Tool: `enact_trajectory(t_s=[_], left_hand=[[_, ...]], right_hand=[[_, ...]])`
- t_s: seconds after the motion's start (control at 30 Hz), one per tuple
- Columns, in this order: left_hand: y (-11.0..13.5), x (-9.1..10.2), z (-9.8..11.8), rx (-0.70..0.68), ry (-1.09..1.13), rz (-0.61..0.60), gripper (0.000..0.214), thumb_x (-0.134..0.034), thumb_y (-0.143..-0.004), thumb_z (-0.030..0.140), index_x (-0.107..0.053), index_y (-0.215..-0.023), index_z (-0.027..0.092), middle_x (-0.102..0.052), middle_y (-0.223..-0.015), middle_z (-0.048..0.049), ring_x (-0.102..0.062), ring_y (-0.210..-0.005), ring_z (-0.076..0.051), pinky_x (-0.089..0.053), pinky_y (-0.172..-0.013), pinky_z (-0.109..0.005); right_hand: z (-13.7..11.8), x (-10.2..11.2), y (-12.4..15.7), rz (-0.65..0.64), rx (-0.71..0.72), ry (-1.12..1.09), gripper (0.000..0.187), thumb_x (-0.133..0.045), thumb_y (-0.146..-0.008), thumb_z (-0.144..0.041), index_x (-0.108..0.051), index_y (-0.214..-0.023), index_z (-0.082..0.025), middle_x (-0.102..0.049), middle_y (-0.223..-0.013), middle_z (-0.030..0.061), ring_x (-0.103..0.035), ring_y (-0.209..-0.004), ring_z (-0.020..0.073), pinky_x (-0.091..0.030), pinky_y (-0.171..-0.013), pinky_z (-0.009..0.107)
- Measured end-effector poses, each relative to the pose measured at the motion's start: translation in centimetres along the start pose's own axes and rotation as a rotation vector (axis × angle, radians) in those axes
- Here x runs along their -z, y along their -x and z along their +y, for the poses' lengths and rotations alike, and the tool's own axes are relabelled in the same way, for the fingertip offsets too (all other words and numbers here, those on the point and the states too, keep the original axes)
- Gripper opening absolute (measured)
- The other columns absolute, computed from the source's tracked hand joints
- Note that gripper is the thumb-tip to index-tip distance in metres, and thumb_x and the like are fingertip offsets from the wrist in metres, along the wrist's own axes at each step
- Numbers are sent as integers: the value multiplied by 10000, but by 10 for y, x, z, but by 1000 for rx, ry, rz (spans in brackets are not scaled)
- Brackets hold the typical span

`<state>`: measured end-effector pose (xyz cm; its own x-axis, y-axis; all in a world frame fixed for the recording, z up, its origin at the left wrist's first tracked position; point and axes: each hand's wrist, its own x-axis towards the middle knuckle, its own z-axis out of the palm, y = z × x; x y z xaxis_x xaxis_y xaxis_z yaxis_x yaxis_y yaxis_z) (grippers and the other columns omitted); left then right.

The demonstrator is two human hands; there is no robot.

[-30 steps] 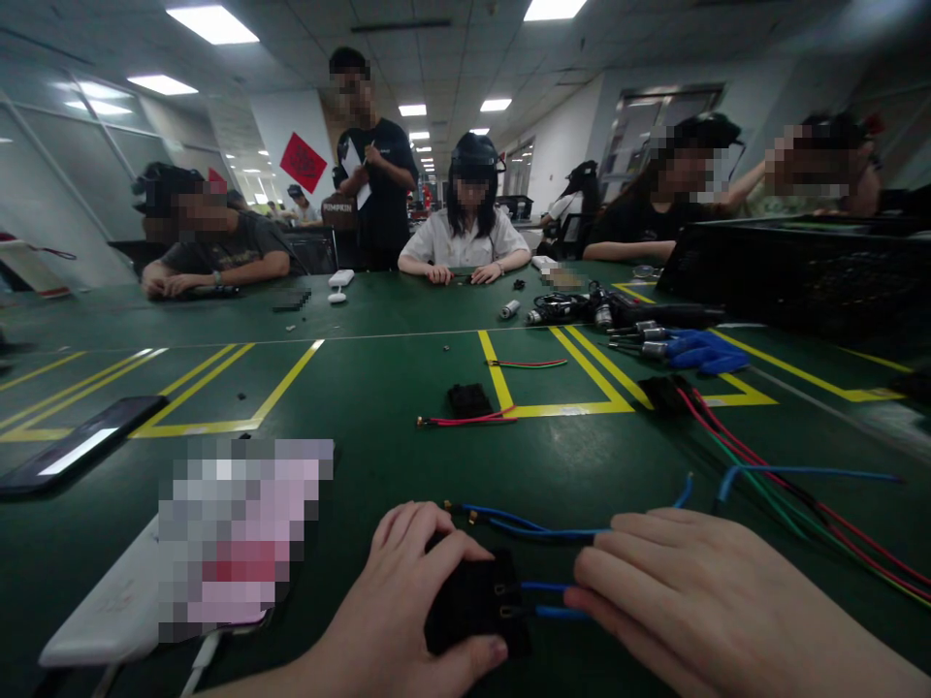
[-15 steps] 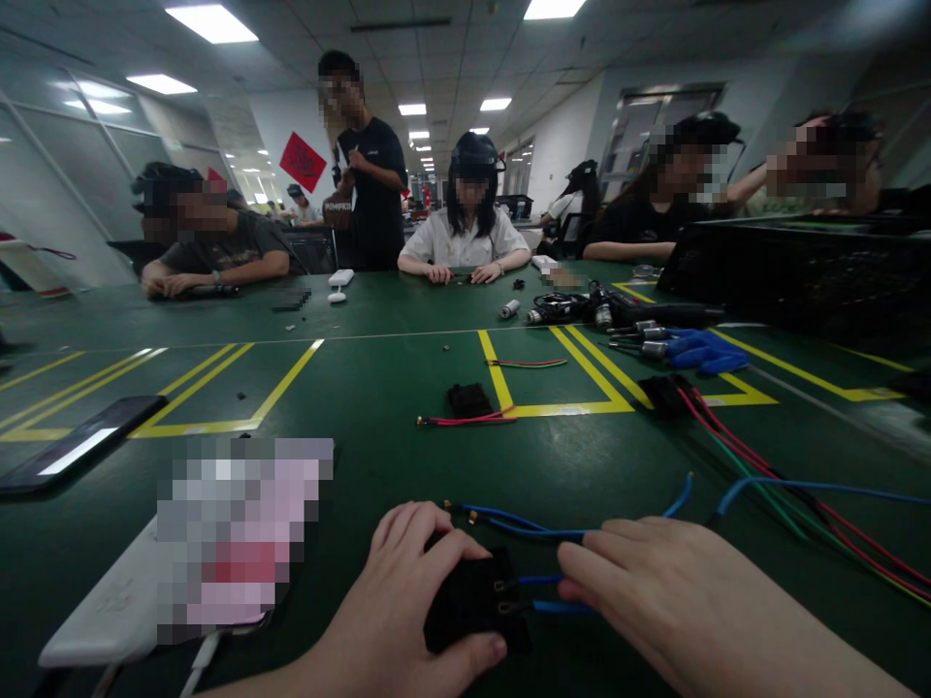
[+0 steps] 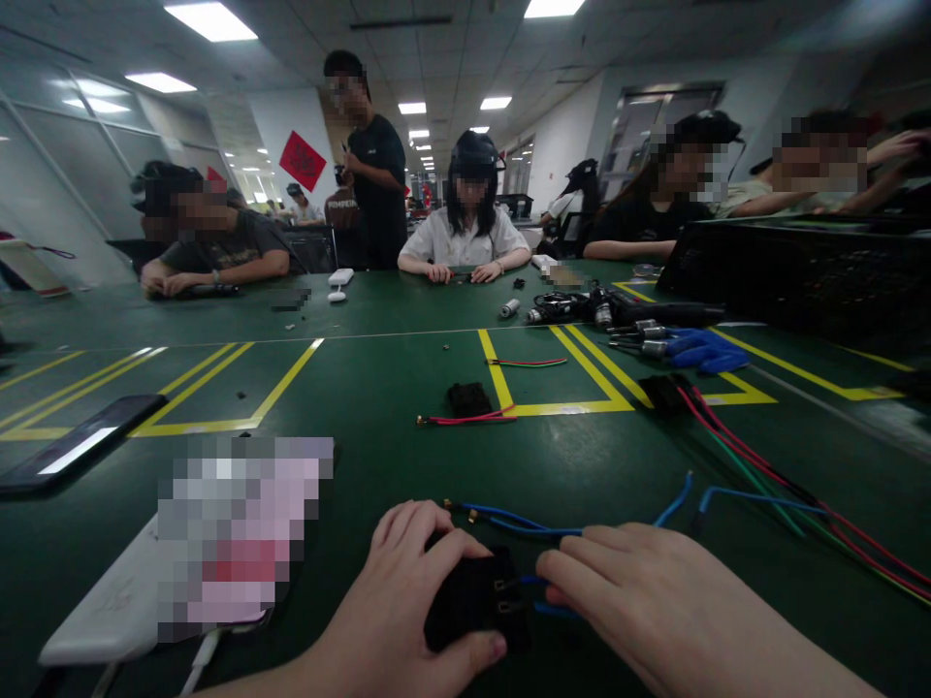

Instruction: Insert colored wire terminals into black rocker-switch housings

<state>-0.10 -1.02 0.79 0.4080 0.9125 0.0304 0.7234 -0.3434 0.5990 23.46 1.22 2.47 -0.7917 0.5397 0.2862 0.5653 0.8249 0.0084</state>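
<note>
My left hand (image 3: 418, 601) is wrapped round a black block-shaped part (image 3: 476, 596), its thumb on the near edge and the fingers over the far side. Two metal terminals show at the block's right side. Close to that side, my right hand (image 3: 618, 591) pinches blue wires (image 3: 529, 581) that run to the terminals; the grip itself is partly hidden behind the fingers. Beyond both hands, more blue wires with brass ends (image 3: 509, 521) lie on the table. A further blue wire (image 3: 756, 496) stretches out past my right wrist.
Farther off on the green table (image 3: 378, 388) are a small black block (image 3: 469, 399), red wires (image 3: 472, 421), and blue-handled tools (image 3: 702, 349). A white power bank (image 3: 109, 601) and a phone (image 3: 83, 446) lie at left. Red and green wires (image 3: 734, 427) trail at right. Several people sit around.
My right hand has slid left along the blue wires, closer to the black block. The loose blue wire at right has shifted left. My left hand keeps its hold.
</note>
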Motion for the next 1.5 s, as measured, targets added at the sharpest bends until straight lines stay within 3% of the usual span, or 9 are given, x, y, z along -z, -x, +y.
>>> enact_trajectory(t_s=[0.13,0.3,0.67,0.93,1.2,1.5], left_hand=[[-1,-2,-3,-8,2,0,451,-783,-681,170,-641,-1099,263,-547,-1105,-53,-469,-1143,-336,-391,-1008,-534],[0,-6,-11,-62,9,9,479,-792,-690,226,-623,-1133,295,-537,-1110,-42,-461,-1144,-337,-392,-1001,-544],[-1,0,-2,15,5,-39,432,-803,-682,200,-656,-1084,256,-540,-1101,-57,-456,-1146,-345,-374,-1010,-554],[-1,-2,-3,-7,-13,0,428,-803,-676,215,-647,-1071,272,-552,-1087,-48,-468,-1136,-339,-398,-1002,-544],[1,-3,-3,-12,0,6,441,-805,-682,215,-647,-1090,270,-545,-1098,-49,-460,-1147,-341,-388,-1009,-539],[1,-3,-5,-23,2,0,418,-789,-686,200,-641,-1072,263,-540,-1088,-48,-463,-1127,-336,-392,-992,-538]], right_hand=[[-4,3,-2,79,20,48,204,-537,-816,-31,-562,-841,-232,-653,-728,-39,-591,-586,175,-398,-541,322],[-8,11,-4,184,81,116,355,-363,-838,61,-585,-836,-216,-688,-751,-11,-642,-644,171,-447,-604,312],[-5,2,-1,50,-8,45,320,-578,-645,14,-562,-833,-244,-672,-729,-50,-625,-589,181,-417,-542,316],[-3,3,-2,-1,-11,-1,247,-634,-721,-31,-558,-825,-242,-651,-726,-50,-569,-577,174,-360,-529,315],[-2,6,2,134,53,11,211,-531,-820,-21,-583,-855,-222,-643,-745,-32,-568,-627,172,-392,-588,317],[-1,0,-1,9,-23,-9,272,-629,-684,-10,-563,-807,-243,-647,-707,-50,-568,-569,176,-354,-531,315]])
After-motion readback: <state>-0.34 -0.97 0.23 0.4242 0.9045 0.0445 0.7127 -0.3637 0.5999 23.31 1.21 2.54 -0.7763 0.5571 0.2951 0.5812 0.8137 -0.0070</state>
